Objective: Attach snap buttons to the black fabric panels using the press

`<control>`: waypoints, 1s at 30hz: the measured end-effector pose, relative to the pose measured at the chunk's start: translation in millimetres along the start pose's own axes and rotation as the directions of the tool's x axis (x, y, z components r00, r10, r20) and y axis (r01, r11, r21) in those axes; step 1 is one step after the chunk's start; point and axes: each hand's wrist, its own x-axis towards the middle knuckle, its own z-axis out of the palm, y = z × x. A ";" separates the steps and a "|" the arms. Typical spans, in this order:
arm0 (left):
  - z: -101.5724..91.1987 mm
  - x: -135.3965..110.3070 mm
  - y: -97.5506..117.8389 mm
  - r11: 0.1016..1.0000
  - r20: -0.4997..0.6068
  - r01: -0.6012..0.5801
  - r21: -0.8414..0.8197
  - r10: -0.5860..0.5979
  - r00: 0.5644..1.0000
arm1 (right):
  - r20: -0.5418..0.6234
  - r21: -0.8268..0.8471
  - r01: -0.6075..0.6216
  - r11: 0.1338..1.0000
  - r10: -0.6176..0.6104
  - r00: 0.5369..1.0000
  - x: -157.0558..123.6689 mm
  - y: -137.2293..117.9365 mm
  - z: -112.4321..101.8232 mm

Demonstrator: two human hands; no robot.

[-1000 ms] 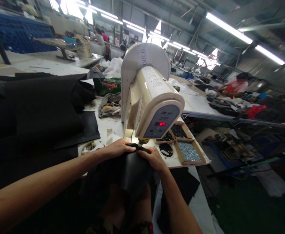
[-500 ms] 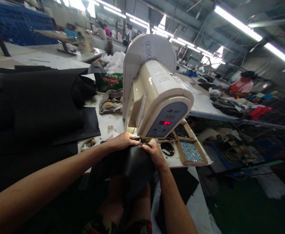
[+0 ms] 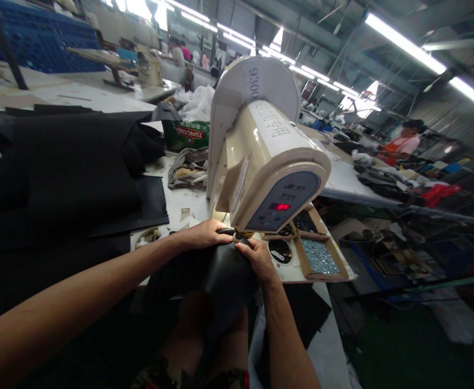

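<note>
Evidently your black piece (image 3: 231, 276) is light and limp: from its top edge it droops in a soft curve past the front of the worktop (image 3: 185, 204) toward your legs, so it should bend easily and weigh little. Its sheen suggests a smooth, leather-like face that may slip slightly under dry skin; it hardly looks fragile, though creasing seems possible. The top edge looks the best place to take hold, on both sides of the spot under the machine head (image 3: 281, 167). That is where you have it: your left grip (image 3: 209, 234) pinches one side of the edge and your right grip (image 3: 259, 258) the other. Whether the tool above touches the piece, you cannot tell from here.

Just beyond your right grip, a round well (image 3: 290, 255) in the worktop holds dark, shiny bits. Next to it a shallow cardboard box (image 3: 339, 259) is spread with silvery-blue bits (image 3: 320, 255), and behind that a second box (image 3: 321, 221) carries dark ones. Near your left forearm, a pale dish (image 3: 140, 240) holds small parts, too small to name.
</note>
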 end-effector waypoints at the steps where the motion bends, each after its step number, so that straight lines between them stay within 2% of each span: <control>1: 0.0 0.0 -0.7 1.000 0.005 -0.002 0.005 0.002 1.000 | -0.021 0.009 0.012 1.000 -0.012 1.000 0.0 0.4 0.3; 13: 2.6 0.7 -7.7 0.997 0.058 -0.003 -0.081 0.008 0.998 | -0.025 0.066 0.049 0.997 -0.047 0.999 -3.4 1.9 1.0; 22: 1.9 -2.7 -1.2 0.995 0.065 0.052 -0.087 -0.047 0.997 | -0.004 0.124 0.052 0.991 -0.052 0.999 -4.2 -0.2 0.7; 30: 2.5 -1.7 0.9 0.991 0.070 0.049 -0.122 -0.040 0.997 | -0.033 0.072 0.057 0.996 -0.055 0.998 -5.5 1.2 0.6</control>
